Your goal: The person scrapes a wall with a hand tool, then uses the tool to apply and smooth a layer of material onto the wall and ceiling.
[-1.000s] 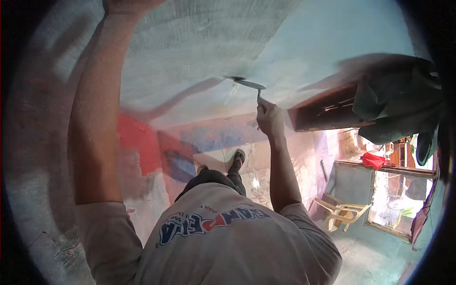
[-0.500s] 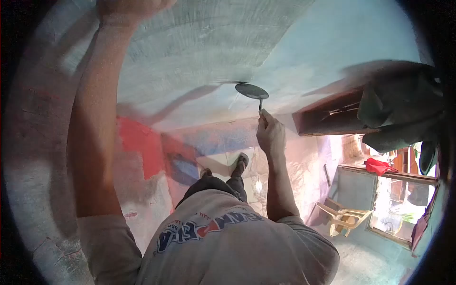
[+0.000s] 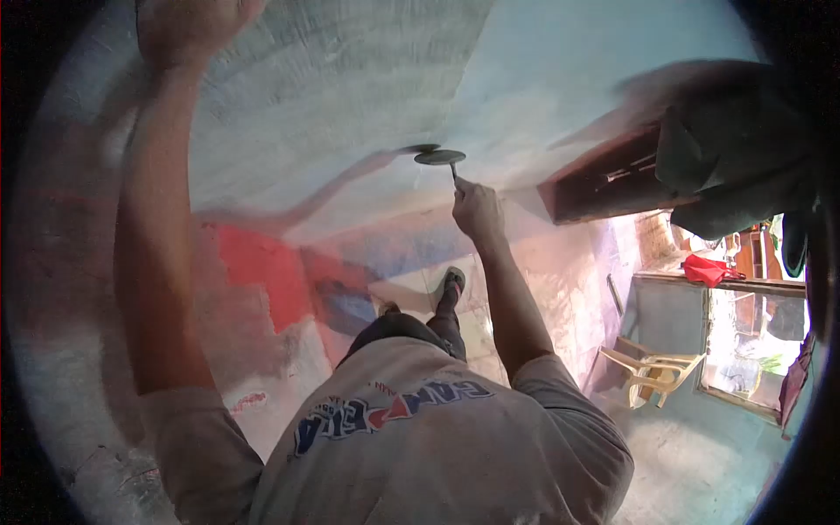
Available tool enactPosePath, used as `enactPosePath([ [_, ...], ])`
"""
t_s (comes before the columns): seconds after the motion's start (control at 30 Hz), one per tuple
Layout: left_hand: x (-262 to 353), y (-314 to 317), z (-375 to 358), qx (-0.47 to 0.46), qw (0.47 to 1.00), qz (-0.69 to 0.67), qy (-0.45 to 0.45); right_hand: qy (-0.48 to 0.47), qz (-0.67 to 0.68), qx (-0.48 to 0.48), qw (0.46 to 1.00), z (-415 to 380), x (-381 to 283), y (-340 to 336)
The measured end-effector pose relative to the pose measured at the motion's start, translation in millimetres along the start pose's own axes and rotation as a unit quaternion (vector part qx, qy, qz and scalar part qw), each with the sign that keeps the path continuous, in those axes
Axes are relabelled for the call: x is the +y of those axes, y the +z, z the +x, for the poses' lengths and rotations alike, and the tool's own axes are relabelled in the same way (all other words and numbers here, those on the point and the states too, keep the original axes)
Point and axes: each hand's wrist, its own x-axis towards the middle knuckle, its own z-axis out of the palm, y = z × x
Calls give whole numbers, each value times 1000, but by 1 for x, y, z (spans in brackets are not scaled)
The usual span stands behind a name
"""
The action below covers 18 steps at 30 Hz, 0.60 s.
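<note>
Shirt point(image 3: 411, 455), pale with blue and red lettering, is nearest, below the fingers of both hands. The left hand point(image 3: 188, 31) is raised at the upper edge of view; its fingertips are cut off, so I cannot tell whether they are apart or together, or touching anything. The right hand point(image 3: 479, 212) has its fingers clamped on the thin handle of a round tool point(image 3: 440, 157), whose flat dark disc sits just past the fingertips, close to the wall point(image 3: 367, 96); contact is unclear. Rough grey covers the wall up and left of these fingers, smooth pale blue up and right. A red patch point(image 3: 267, 271) lies left of and below them. Straight below them is a sandalled foot point(image 3: 451, 284). Well apart to their right hangs dark cloth point(image 3: 744, 157). Farther off, lower right of them, are a beige plastic chair point(image 3: 652, 372) and, above it, red cloth point(image 3: 707, 269) on a ledge point(image 3: 752, 285).
</note>
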Motion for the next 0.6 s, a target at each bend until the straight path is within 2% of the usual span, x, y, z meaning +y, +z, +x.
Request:
enactPosePath([
  [0.03,-2,-2,5,-11,1000,-1,-14,-17,7,3,1000,-3,-1,-3],
  [0.13,-1,-4,7,17,999,-36,-11,25,53,69,996,-19,-21,-13],
  [0.17,0,-1,9,33,998,-53,-6,5,37,95,995,-17,-20,-2],
  [0.23,1,2,7,58,994,-93,1,10,41,44,998,-10,-1,19],
  [0.27,0,4,8,51,996,-78,3,9,46,25,999,-3,6,27],
  [0.3,-3,4,8,49,997,-57,3,30,17,5,999,-9,-6,5],
  [0.4,-9,9,-2,28,999,-28,-8,41,64,74,994,-26,-12,-6],
  [0.43,-9,11,-2,22,999,-27,-13,17,54,99,993,-26,-12,3],
  [0.53,-9,5,1,-8,999,42,18,45,60,57,996,-25,-11,5],
  [0.6,-6,6,0,-2,998,62,7,31,72,90,993,-26,-14,-1],
])
